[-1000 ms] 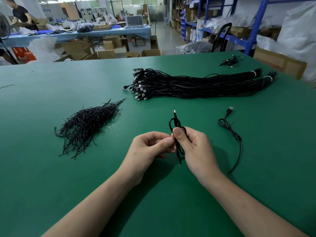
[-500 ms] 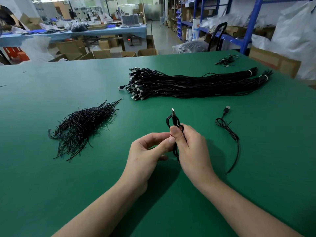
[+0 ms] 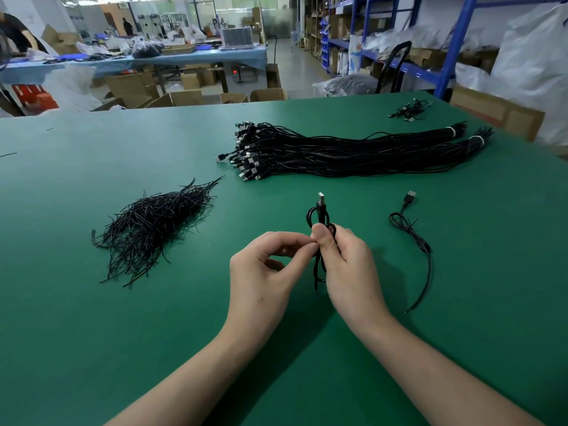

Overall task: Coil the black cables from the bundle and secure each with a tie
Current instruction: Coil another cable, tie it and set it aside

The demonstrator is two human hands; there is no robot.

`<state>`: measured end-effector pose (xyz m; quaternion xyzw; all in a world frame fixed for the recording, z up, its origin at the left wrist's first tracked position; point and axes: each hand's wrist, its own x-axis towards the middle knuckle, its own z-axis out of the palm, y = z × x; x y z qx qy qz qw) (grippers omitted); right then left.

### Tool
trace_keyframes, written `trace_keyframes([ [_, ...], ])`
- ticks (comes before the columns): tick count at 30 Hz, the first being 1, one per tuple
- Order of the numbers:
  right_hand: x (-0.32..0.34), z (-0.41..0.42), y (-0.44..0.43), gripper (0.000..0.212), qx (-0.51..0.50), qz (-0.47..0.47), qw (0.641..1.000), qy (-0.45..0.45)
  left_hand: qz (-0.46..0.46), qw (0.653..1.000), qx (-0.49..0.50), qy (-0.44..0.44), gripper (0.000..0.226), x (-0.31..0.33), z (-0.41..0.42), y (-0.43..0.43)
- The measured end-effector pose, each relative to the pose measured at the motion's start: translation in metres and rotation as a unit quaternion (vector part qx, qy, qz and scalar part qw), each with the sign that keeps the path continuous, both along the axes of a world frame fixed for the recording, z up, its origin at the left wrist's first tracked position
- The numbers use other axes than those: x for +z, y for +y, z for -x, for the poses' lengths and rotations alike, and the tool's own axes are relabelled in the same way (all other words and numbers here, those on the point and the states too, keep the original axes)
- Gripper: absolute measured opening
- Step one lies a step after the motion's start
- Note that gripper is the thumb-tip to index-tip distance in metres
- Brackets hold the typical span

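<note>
While my right hand (image 3: pixel 347 265) grips the coiled USB cable (image 3: pixel 319 210) above the near centre of the green table (image 3: pixel 92 333), my left hand (image 3: pixel 261 272) pinches its waist. I judge the cable light, limp and springy: hold the waist, never the plug.

Head view, forward-down, close over table (image 3: pixel 92 333)

Two bare hands over green table (image 3: pixel 92 348). Right hand (image 3: pixel 347 265) grips coiled black cable (image 3: pixel 319 213) upright, USB plug on top, loops above thumb. Left hand (image 3: pixel 264 272) pinches at coil's middle, fingertips touching right thumb. Pile of black ties (image 3: pixel 153 222) at left. Large cable bundle (image 3: pixel 353 152) lies behind, plugs pointing left. Tied cable (image 3: pixel 412 241) lies just right of hands. Small cable heap (image 3: pixel 410 109) at far right edge.
</note>
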<state>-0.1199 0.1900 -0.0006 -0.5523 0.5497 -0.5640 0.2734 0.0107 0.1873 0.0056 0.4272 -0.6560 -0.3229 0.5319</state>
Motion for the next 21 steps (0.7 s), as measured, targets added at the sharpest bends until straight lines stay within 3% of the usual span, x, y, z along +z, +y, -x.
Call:
trace_keyframes([
  [3,-0.002,0.002,-0.002,0.045,-0.010,-0.023,0.999,-0.023,-0.041,0.999,-0.027,0.016,0.011,0.000,0.002,0.000],
  [6,0.000,0.002,-0.003,0.048,-0.003,-0.002,1.000,-0.019,-0.134,0.983,-0.069,0.103,0.009,0.002,0.003,-0.003],
  [11,0.003,-0.003,-0.001,0.045,0.035,0.046,0.998,0.010,-0.256,0.941,-0.112,0.192,0.043,-0.001,-0.004,-0.009],
  [18,0.002,-0.002,-0.002,0.030,0.036,0.045,0.998,0.017,-0.269,0.926,-0.168,0.206,0.037,-0.005,-0.008,-0.012],
  [21,-0.001,-0.004,-0.003,0.038,0.035,0.050,0.998,-0.016,-0.265,0.931,-0.152,0.199,0.035,-0.005,-0.005,-0.012],
])
